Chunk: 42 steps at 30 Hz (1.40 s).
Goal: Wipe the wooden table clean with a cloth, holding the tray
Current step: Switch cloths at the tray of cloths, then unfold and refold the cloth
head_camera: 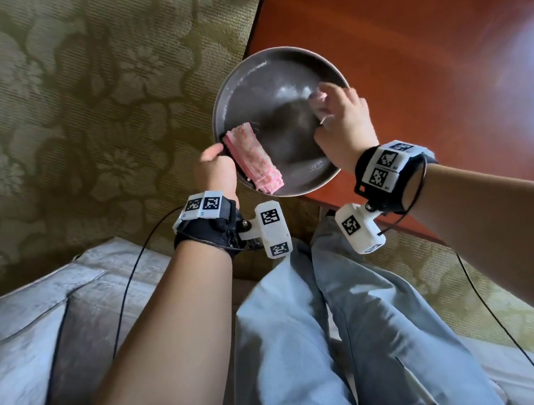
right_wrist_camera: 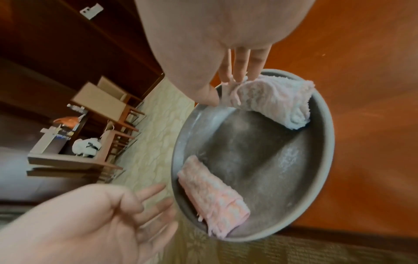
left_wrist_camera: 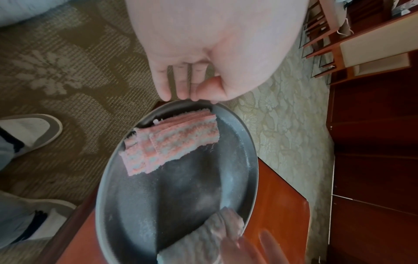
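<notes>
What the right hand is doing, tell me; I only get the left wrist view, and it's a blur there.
Observer: The right hand pinches a rolled pale cloth with its fingertips, just inside the rim of the tray.
Operator: Report the left thumb. I can't judge it from here.
Observer: In the head view, the left hand has its thumb over the rim, beside the pink cloth.
Operator: Describe the table beyond the tray.
Observer: The table shows glossy red-brown wood there, with a bright glare toward its right side.
</notes>
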{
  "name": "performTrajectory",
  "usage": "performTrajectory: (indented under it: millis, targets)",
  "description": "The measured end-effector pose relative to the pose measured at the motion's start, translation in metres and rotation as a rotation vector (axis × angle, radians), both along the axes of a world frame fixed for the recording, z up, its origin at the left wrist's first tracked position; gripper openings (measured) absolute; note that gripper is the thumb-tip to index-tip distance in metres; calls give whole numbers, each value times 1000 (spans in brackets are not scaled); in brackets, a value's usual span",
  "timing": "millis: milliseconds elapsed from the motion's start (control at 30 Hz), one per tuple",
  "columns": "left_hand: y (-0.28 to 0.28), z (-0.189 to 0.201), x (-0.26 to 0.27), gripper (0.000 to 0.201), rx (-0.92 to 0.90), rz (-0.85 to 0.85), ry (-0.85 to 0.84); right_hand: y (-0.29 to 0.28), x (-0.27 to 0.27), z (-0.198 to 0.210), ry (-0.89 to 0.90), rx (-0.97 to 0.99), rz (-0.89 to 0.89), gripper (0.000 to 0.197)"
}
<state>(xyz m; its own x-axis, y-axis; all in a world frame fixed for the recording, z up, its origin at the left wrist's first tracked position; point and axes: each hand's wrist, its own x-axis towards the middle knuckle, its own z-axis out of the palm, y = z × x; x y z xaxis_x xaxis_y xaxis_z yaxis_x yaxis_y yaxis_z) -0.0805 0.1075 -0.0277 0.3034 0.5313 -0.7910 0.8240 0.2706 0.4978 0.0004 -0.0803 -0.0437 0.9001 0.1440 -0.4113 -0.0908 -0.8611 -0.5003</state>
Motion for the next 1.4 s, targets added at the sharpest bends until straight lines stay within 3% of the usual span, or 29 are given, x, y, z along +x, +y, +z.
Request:
performTrajectory:
  millis: [100,233,333,467,900,1167,1300,1400]
  targets:
    - [-2,-3,-3,53,-15,-64,-3,18,-10,-3,-36,-93,140,63]
    - [-3,-11,-13,49,-62,-50,-16,41,-26,-18,-1,95,222,47]
    - [-2,-19,-20,51,-72,-29,-17,56,-38,-32,108,71,259,32]
    - [1,-21,-25,57,-102,-33,-10,67,-45,-49,299,12,210,31]
    - [5,-17,-25,56,-125,-59,-12,80,-38,-47,344,-7,94,22]
    - [3,3,-25,52,-81,-28,-42,77,-29,-17,564,142,5,4]
    - [3,42,-20,44,-78,-5,-92,71,-14,33,577,167,103,10]
    - [4,93,-8,47,-99,35,-171,67,-1,88,531,166,176,8]
